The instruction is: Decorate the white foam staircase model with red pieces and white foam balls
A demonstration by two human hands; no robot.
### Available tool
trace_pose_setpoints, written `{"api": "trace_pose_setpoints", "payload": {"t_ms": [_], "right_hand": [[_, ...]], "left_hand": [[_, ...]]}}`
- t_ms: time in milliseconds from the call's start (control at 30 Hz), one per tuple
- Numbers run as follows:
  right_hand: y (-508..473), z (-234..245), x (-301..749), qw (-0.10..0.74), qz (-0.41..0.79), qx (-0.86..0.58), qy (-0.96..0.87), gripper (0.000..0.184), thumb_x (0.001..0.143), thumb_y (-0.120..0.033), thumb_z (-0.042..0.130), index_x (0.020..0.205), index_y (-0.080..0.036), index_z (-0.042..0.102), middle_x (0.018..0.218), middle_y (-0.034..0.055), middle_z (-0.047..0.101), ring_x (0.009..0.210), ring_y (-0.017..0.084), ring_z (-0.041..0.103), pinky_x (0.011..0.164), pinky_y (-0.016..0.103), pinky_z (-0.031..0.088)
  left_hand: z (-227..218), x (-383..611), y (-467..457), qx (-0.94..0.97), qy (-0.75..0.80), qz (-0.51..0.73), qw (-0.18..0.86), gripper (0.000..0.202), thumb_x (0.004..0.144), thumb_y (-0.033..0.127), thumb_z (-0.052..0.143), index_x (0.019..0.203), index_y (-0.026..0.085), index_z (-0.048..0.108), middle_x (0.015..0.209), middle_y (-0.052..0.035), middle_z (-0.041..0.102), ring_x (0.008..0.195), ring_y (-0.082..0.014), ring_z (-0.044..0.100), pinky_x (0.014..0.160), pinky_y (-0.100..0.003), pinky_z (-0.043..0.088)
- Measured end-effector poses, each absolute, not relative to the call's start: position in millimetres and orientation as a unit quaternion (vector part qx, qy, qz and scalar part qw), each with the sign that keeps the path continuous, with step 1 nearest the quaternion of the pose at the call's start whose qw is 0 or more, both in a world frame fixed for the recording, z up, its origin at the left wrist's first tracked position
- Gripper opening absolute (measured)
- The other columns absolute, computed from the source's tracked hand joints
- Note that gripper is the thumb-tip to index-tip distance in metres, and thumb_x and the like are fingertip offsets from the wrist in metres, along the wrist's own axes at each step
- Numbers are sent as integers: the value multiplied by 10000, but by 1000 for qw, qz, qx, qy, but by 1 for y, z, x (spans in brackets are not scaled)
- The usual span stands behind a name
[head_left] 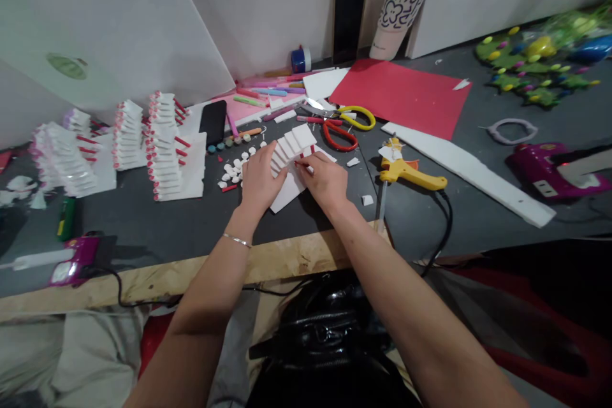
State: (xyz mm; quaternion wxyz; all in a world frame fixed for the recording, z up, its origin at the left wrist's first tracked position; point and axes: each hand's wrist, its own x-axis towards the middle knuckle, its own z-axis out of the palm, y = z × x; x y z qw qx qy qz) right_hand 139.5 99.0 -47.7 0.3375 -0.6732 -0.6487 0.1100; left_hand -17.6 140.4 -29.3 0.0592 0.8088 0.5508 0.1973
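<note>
A small white foam staircase model (292, 145) lies on the grey tabletop in front of me. My left hand (258, 180) rests on its left side, fingers curled over the steps and pressing it down. My right hand (326, 178) is closed in a pinch on a thin red stick (303, 164), whose tip touches the right edge of the steps. Small white foam pieces (235, 169) are scattered just left of my left hand.
Several finished white staircases with red sticks (165, 146) stand at the left. A yellow glue gun (411, 172), red and yellow scissors (342, 127), red paper (406, 95), a long white foam strip (473, 172), a black phone (213, 121) and purple glue guns (549, 172) surround me.
</note>
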Motion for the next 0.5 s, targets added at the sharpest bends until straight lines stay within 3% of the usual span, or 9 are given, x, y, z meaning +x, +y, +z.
{"api": "trace_pose_setpoints", "payload": {"t_ms": [500], "right_hand": [[104, -43, 136, 305, 96, -695, -644, 226, 954, -315, 533, 991, -272, 752, 1079, -6, 732, 848, 168, 671, 549, 274, 335]], "left_hand": [[-32, -18, 144, 813, 542, 205, 62, 578, 857, 380, 600, 1380, 177, 461, 1396, -151, 571, 1287, -325, 522, 1101, -479, 388]]}}
